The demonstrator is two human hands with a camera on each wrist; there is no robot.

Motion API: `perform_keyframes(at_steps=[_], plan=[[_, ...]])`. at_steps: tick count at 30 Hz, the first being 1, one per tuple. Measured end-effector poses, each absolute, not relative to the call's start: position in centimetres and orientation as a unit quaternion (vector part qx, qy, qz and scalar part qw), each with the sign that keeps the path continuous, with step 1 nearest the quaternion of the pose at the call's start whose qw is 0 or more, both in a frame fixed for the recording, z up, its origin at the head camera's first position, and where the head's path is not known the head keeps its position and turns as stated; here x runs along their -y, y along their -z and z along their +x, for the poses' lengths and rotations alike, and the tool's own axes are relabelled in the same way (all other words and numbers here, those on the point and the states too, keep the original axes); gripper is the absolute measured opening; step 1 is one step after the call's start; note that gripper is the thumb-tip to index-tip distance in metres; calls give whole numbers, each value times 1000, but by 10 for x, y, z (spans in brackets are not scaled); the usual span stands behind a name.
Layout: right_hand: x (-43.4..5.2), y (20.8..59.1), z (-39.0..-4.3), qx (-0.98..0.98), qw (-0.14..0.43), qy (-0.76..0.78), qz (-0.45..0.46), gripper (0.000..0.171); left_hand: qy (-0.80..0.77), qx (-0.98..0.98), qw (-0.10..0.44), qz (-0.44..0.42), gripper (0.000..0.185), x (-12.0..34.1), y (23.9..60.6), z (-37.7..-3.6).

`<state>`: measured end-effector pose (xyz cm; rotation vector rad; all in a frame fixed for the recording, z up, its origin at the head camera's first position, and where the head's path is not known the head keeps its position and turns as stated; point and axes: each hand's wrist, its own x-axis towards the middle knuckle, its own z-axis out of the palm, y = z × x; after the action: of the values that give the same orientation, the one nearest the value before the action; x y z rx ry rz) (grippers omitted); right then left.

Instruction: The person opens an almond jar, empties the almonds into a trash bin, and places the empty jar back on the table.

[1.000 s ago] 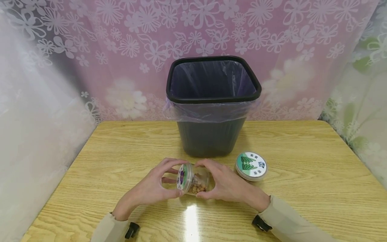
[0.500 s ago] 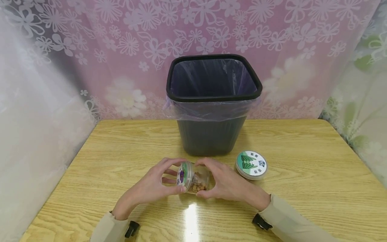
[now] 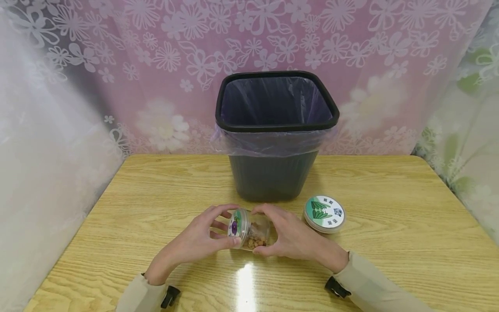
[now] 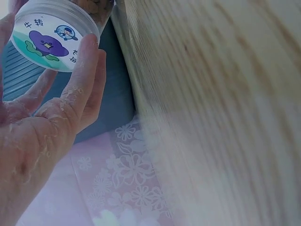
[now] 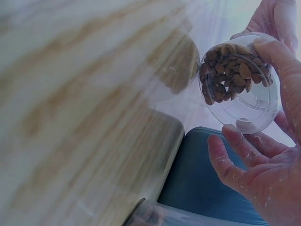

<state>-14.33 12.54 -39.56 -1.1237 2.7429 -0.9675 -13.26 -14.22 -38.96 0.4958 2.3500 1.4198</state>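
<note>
A clear jar (image 3: pixel 258 234) with brown almonds (image 5: pixel 235 70) inside is tipped on its side low over the wooden table, its lid toward the left. On the lid (image 3: pixel 235 224) is a white and green label with a purple cartoon figure. My left hand (image 3: pixel 195 238) grips the lid's rim, fingers at the far side and thumb at the near side. The right hand (image 3: pixel 294 236) holds the jar's body near its base, thumb and fingers spread around it. In the left wrist view the lid label (image 4: pixel 47 44) faces that palm.
Behind the hands stands a dark bin (image 3: pixel 273 177) lined with a translucent purple bag. Right of the right hand sits a round container (image 3: pixel 325 212) with a white and green lid. A pink flowered curtain (image 3: pixel 167 86) hangs past the table's (image 3: pixel 156 186) far edge.
My left thumb has shifted upward along the lid's rim, and the label looks slightly turned. The right hand and the jar's body stay in nearly the same spot.
</note>
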Motion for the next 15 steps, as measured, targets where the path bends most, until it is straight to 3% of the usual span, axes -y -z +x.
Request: perform_keyframes(at_steps=[15], plan=[[-126,394,-142,-881,29,318,-349,77,-474,-849,166,165,67,140,388,-132]])
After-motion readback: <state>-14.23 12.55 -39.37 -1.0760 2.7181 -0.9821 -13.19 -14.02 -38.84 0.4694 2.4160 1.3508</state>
